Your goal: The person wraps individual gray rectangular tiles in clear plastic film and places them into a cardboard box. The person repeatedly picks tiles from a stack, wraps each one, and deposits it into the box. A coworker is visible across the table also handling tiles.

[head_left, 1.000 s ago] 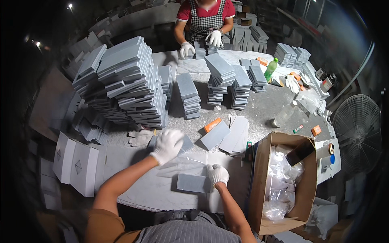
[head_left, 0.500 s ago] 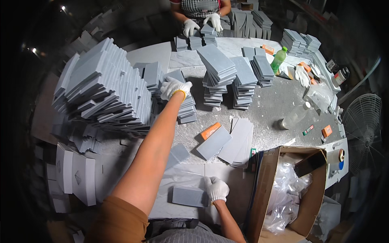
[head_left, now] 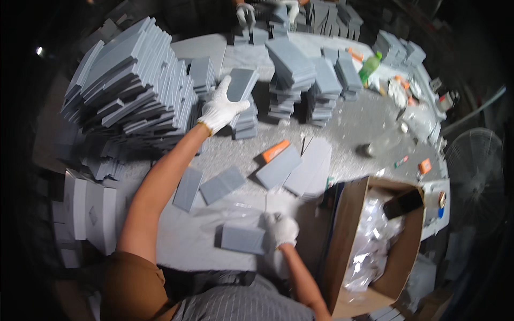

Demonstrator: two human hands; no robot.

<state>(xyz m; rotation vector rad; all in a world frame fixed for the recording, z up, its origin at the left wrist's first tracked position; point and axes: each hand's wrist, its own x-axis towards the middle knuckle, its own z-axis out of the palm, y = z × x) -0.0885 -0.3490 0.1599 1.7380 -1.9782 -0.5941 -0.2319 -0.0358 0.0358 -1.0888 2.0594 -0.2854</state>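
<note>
My left hand point(head_left: 220, 111), in a white knit glove, reaches to a stack of grey rectangular tiles point(head_left: 242, 84). Its thumb and fingers are spread around the near left corner of the top tile; a firm grip does not show. Close to my body, my right hand point(head_left: 282, 230), gloved too, is curled beside the right end of a grey tile point(head_left: 243, 239). Whatever its fingers hold is hidden and blurred. Clear plastic film point(head_left: 241, 212) lies just beyond that tile. Two loose grey tiles point(head_left: 222, 185) rest left of centre.
A big leaning pile of tiles point(head_left: 128, 80) stands at left, more stacks point(head_left: 292, 59) toward the back. An open carton point(head_left: 350, 235) with plastic bags is at right, near bottles point(head_left: 370, 67) and a fan point(head_left: 475, 160). Another person's gloved hands point(head_left: 246, 14) work at the far edge.
My left hand has opened out at the stack, its fingers now spread. The view has shifted, so most things sit higher in the picture. My right hand stays beside the near tile.
</note>
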